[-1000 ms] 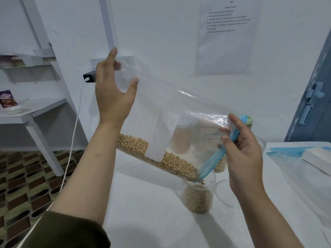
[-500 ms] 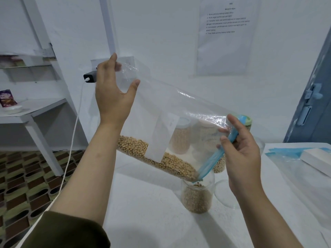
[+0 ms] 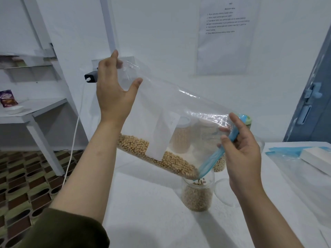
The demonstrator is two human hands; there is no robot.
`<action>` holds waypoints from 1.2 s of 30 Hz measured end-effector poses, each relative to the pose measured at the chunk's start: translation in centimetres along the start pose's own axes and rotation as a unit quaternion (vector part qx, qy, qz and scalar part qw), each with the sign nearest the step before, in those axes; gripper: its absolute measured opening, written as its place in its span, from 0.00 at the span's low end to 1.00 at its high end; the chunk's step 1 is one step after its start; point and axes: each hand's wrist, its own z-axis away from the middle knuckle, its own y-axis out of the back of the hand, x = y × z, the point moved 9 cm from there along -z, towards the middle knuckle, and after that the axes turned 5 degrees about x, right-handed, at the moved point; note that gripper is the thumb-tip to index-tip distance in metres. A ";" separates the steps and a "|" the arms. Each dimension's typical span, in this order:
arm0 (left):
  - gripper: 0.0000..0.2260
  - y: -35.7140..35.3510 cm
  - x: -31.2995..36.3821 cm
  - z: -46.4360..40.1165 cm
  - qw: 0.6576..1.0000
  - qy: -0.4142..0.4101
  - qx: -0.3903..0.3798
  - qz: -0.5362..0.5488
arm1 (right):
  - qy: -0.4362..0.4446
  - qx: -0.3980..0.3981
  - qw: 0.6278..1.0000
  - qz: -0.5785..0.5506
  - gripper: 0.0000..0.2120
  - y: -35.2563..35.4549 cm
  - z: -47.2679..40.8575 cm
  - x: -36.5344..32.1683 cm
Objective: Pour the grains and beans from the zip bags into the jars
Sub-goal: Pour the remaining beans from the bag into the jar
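A clear zip bag [image 3: 179, 111] with a blue zip strip hangs tilted above the white table [image 3: 146, 208]. Tan soybeans [image 3: 155, 156] lie along its lower edge and spill from the lower right corner into an open clear jar [image 3: 197, 196] that is partly full of beans. My left hand [image 3: 114, 93] pinches the bag's raised back corner, thumb in front and fingers behind. My right hand [image 3: 240, 151] grips the blue zip edge at the bag's mouth, just above the jar.
Behind the bag stand other jars, one of them [image 3: 180, 136] holding pale grains. An empty zip bag [image 3: 297, 169] and a white box [image 3: 317, 158] lie at the table's right. A clear lid [image 3: 225, 192] rests beside the jar. A white shelf [image 3: 26, 111] is at left.
The bag's raised corner has dropped slightly with my left hand. Beans keep sliding toward the lower corner and into the jar. My right hand holds its place.
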 end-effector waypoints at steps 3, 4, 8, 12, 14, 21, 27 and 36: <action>0.33 -0.1 0.1 0.0 1.000 -0.002 -0.002 -0.001 | -0.001 -0.002 1.000 -0.001 0.26 0.1 0.1 -0.1; 0.33 0.0 0.2 -0.1 1.000 -0.003 -0.002 0.000 | -0.001 -0.002 1.000 -0.002 0.26 0.1 0.1 -0.1; 0.33 0.1 0.4 -0.1 1.000 -0.009 -0.003 -0.002 | -0.005 0.000 1.000 -0.002 0.27 0.2 0.0 0.1; 0.34 0.0 0.7 -0.1 1.000 -0.019 -0.010 -0.004 | -0.008 0.002 1.000 -0.005 0.27 0.4 0.0 0.2; 0.34 0.0 0.7 -0.1 1.000 -0.019 -0.012 -0.006 | -0.009 0.004 1.000 -0.006 0.27 0.5 0.1 0.3; 0.34 -0.3 1.1 -0.1 0.999 -0.023 -0.021 -0.006 | -0.009 0.006 1.000 -0.007 0.27 0.7 0.0 0.4; 0.35 -0.3 1.4 -0.1 0.999 -0.027 -0.028 -0.006 | -0.011 0.008 1.000 -0.010 0.27 0.9 0.0 0.5; 0.38 -0.6 1.7 0.5 0.998 -0.037 -0.048 -0.031 | -0.014 0.003 1.000 -0.010 0.27 0.9 0.1 0.5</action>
